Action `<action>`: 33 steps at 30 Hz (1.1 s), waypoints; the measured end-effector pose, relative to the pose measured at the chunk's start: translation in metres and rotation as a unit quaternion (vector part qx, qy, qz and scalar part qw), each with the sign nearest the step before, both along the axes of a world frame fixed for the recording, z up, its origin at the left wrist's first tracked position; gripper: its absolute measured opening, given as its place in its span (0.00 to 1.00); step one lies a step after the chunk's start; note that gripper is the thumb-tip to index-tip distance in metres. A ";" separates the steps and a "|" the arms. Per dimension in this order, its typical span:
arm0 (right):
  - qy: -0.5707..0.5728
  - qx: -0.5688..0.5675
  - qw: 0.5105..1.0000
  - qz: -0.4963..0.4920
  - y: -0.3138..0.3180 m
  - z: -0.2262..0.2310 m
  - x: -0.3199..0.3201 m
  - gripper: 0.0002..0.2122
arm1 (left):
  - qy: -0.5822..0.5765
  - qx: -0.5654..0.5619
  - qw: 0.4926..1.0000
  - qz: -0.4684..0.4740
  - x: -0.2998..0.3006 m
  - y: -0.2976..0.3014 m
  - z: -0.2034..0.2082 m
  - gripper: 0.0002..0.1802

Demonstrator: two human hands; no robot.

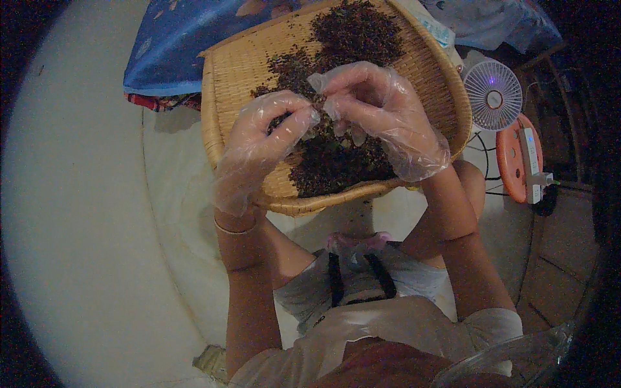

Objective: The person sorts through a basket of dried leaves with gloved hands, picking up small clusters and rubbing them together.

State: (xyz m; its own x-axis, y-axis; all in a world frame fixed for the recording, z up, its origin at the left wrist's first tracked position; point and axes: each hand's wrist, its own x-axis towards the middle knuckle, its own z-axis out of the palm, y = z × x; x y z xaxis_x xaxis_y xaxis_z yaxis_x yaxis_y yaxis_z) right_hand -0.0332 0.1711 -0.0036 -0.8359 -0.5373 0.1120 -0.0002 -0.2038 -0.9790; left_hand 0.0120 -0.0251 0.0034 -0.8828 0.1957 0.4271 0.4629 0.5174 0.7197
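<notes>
My left hand [268, 136] and my right hand [381, 107], both in clear plastic gloves, meet over a woven bamboo tray [233, 71]. Thumb and forefinger are pinched together on each hand, the fingertips nearly touching. Whatever lies between them is too small to make out; it may be a bit of the dark plant matter. Below and around the hands spreads a dark, crumbly heap of dried leaf-like pieces [336, 165]. Another dense heap [356, 35] lies at the tray's far side, with loose bits scattered to its left.
A blue patterned cloth [174, 45] hangs at the far left, beside the tray. On the right stand a white round fan [493, 97], an orange plastic stool [512, 158] and a white power strip [532, 165] with cables. My knees are just below the tray's near rim.
</notes>
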 end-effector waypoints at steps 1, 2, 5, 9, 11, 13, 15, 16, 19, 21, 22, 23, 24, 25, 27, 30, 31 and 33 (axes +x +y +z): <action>-0.028 -0.002 1.000 0.009 0.001 0.001 0.000 0.12 | -0.022 0.005 1.000 -0.015 -0.001 -0.003 0.001 0.06; -0.028 -0.002 1.000 0.009 0.001 0.001 0.000 0.12 | -0.032 0.008 0.999 -0.023 -0.001 -0.004 0.000 0.06; -0.028 0.000 1.000 0.009 0.002 0.000 -0.001 0.13 | -0.109 0.105 0.988 -0.029 -0.002 -0.007 -0.008 0.05; -0.021 -0.015 1.000 0.005 0.001 0.001 0.000 0.13 | -0.037 0.061 0.997 -0.035 0.000 -0.009 -0.013 0.06; -0.017 -0.023 1.000 0.008 0.001 0.000 -0.001 0.12 | 0.117 -0.028 0.992 -0.031 -0.001 -0.010 -0.017 0.07; -0.025 -0.021 0.999 0.016 0.000 0.000 0.000 0.12 | 0.078 0.019 0.996 -0.027 0.001 -0.010 -0.016 0.06; -0.020 -0.005 1.000 0.008 0.002 0.002 -0.001 0.11 | 0.037 0.070 0.997 -0.027 0.001 -0.004 -0.010 0.06; -0.014 0.010 1.000 0.002 0.002 0.002 -0.002 0.10 | -0.004 0.091 0.996 -0.021 0.002 -0.001 -0.006 0.05; 0.059 0.002 0.998 -0.010 0.001 -0.005 -0.004 0.09 | -0.095 0.132 0.986 -0.022 -0.002 -0.002 0.002 0.06; 0.061 -0.011 0.998 -0.018 -0.001 -0.007 -0.003 0.09 | -0.146 0.153 0.977 -0.028 -0.002 -0.002 0.002 0.08; 0.063 -0.025 0.997 -0.026 -0.002 -0.008 -0.003 0.09 | -0.070 0.098 0.993 -0.015 0.000 0.001 0.001 0.08; 0.063 -0.025 0.997 -0.025 -0.002 -0.005 -0.002 0.09 | -0.032 0.070 0.997 -0.010 0.001 0.000 0.001 0.08; 0.019 -0.015 0.999 -0.028 -0.001 0.000 -0.001 0.09 | 0.006 0.042 0.999 -0.002 0.001 0.000 0.001 0.09; -0.025 -0.004 0.999 -0.031 -0.001 0.003 0.000 0.09 | -0.083 0.104 0.991 -0.001 0.000 -0.003 0.003 0.09; -0.037 -0.005 0.999 -0.036 -0.002 0.004 0.000 0.09 | -0.170 0.166 0.971 -0.002 -0.001 -0.003 0.006 0.09; -0.035 0.019 0.999 -0.021 -0.003 0.004 0.001 0.10 | -0.208 0.174 0.962 0.005 -0.001 -0.002 0.007 0.09; -0.019 0.044 0.999 -0.002 -0.003 0.004 0.001 0.10 | -0.198 0.179 0.964 -0.006 -0.002 -0.003 0.005 0.09; -0.012 0.046 0.999 0.019 -0.001 -0.001 -0.002 0.10 | -0.187 0.183 0.965 -0.016 -0.002 -0.003 0.005 0.09</action>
State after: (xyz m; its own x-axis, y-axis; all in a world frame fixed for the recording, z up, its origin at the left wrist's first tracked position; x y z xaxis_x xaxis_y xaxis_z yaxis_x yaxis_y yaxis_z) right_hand -0.0353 0.1699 -0.0043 -0.8171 -0.5751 0.0408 0.0297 -0.1128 -0.9932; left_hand 0.0096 -0.0281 0.0082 -0.9845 0.1221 0.1261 0.1475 0.1870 0.9712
